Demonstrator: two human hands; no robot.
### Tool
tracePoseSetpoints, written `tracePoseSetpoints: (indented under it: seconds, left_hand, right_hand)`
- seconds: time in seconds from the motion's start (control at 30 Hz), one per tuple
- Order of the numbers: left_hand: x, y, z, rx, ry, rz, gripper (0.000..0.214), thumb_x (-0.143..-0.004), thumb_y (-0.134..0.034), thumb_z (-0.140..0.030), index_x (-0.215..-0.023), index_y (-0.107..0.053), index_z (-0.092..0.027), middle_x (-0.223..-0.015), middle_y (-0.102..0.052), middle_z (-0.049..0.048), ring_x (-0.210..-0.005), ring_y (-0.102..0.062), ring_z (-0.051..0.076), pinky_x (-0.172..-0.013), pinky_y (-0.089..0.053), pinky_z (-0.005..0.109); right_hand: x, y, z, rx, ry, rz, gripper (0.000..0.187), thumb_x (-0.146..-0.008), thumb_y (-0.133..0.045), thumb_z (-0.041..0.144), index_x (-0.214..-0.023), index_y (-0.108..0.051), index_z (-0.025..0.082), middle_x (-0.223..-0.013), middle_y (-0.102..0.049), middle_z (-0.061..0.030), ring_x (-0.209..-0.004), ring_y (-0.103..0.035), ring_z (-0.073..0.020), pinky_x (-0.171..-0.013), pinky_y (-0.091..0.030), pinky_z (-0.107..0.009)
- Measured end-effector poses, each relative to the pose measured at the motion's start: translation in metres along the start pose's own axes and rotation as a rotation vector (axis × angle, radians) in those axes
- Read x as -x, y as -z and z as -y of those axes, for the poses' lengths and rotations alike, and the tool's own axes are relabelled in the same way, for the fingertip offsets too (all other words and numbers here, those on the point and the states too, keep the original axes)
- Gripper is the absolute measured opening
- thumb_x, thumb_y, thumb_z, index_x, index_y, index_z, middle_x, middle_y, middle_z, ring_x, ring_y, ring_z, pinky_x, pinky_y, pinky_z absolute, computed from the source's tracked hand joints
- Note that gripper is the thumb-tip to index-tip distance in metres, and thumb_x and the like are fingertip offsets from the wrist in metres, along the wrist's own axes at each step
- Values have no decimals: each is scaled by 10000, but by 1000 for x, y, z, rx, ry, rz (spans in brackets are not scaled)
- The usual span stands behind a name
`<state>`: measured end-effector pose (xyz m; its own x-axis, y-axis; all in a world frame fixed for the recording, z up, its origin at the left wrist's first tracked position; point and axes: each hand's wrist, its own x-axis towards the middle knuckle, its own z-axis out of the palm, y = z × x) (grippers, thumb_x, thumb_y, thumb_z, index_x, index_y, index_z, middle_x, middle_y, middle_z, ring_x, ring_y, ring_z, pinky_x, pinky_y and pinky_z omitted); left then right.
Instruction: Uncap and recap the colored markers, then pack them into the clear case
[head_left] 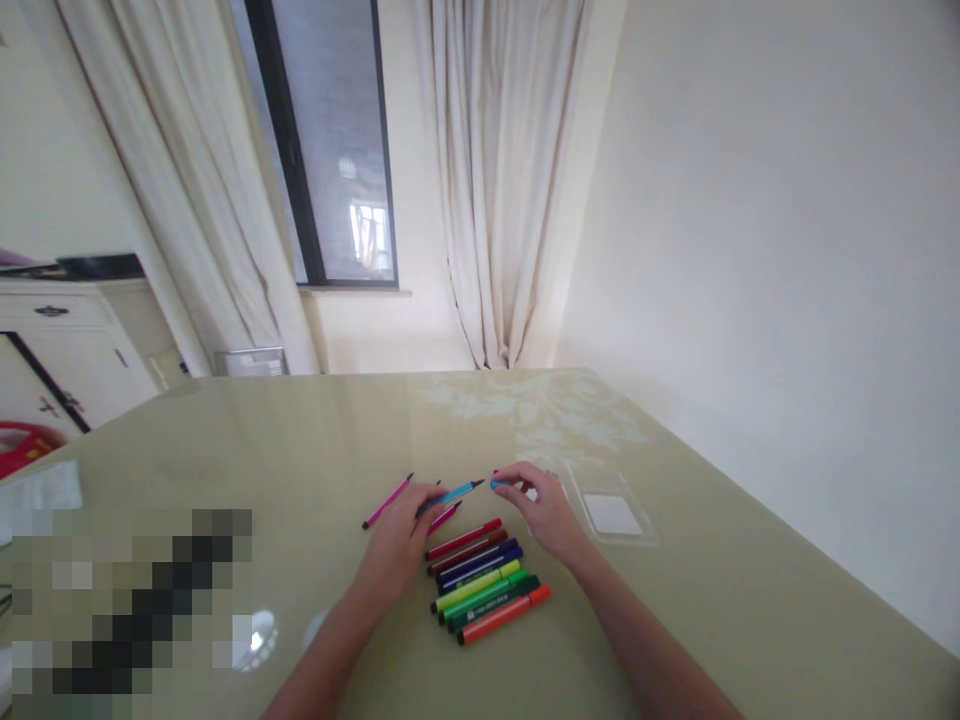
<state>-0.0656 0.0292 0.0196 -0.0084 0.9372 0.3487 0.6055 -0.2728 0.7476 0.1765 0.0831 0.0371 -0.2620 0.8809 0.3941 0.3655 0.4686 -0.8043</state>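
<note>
Blue pen [460,493], uncapped, lies over the counter [300,440] in the closed grip of the left hand [394,530]; the right hand [546,508] pinches the cap [498,484], apart from the tip [478,484]. Coaxial alignment probably best spares the tip. Left fingers partly hide a pink pen [445,517]; the cap's opening is indistinct.

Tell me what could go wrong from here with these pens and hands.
The light-blue felt-tip pen in the left hand is uncapped, its tip toward the right hand, so it could ink the skin. The small blue cap, pinched in the right hand, might slip loose. The uncapped pink felt-tip pen beside the left hand could dry out or, if nudged, mark the table.
</note>
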Motion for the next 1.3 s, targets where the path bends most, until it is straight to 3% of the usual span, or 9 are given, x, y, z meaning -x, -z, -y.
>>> tracePoseSetpoints:
  seconds: [0.17,0.5,0.77,0.9,1.0,1.1,1.2,1.3]
  left_hand:
    - [4,-4,-13,15,-3,57,290,-958,-493,-370,-1080,-716,-230,-1078,-757,67,-1025,-685,255,-925,-528,389]
    - [8,-9,-15,25,-25,99,271,-953,-523,-330,-1053,-753,-228,-996,-770,49,-902,-695,223,-843,-534,330]
    - [8,-10,-16,1,-2,108,294,-956,-524,-349,-1048,-772,-220,-968,-777,61,-858,-694,227,-793,-525,321]
    - [9,-15,-16,-170,-24,147,296,-980,-498,-345,-1049,-764,-238,-1044,-764,69,-970,-677,243,-905,-498,356]
    - [12,-16,-15,-302,-89,196,293,-985,-501,-323,-1008,-780,-238,-1022,-744,77,-1009,-646,254,-944,-464,383]
    - [11,-11,-14,-307,-101,244,333,-1000,-482,-357,-923,-787,-246,-978,-728,68,-969,-639,243,-904,-465,373]
    - [6,-1,-10,-305,-25,179,377,-1011,-437,-368,-886,-765,-233,-977,-722,75,-966,-647,244,-903,-476,377]
    - [2,8,-2,-362,38,99,275,-974,-508,-341,-891,-743,-225,-1002,-731,93,-1099,-633,278,-981,-457,402]
  right_hand:
    - [0,1,2,-25,9,3,171,-878,-684,352,-953,-781,232,-904,-764,-33,-795,-645,-191,-765,-491,-316]
    - [3,-7,-1,-137,-15,48,162,-836,-745,377,-896,-821,247,-875,-785,-47,-906,-693,-231,-819,-522,-349]
    - [3,-5,-2,-121,-41,139,172,-824,-766,382,-871,-822,226,-819,-788,-45,-776,-702,-210,-742,-527,-326]
    - [0,-1,-12,37,3,75,195,-920,-664,357,-966,-808,233,-975,-796,-62,-899,-711,-226,-839,-527,-344]
    - [-1,1,-21,293,64,-1,245,-993,-549,278,-1034,-786,236,-1064,-780,-66,-1021,-678,-232,-951,-482,-365]
    - [-1,-1,-27,543,80,49,246,-1003,-531,233,-1061,-770,244,-1095,-768,-60,-1064,-644,-239,-1000,-432,-376]
    - [0,-4,-28,672,74,126,225,-999,-547,231,-1057,-764,245,-1097,-759,-58,-1062,-628,-248,-964,-424,-367]
    - [0,-5,-25,715,64,142,208,-980,-580,229,-1080,-762,248,-1090,-745,-60,-1055,-616,-252,-924,-421,-357]
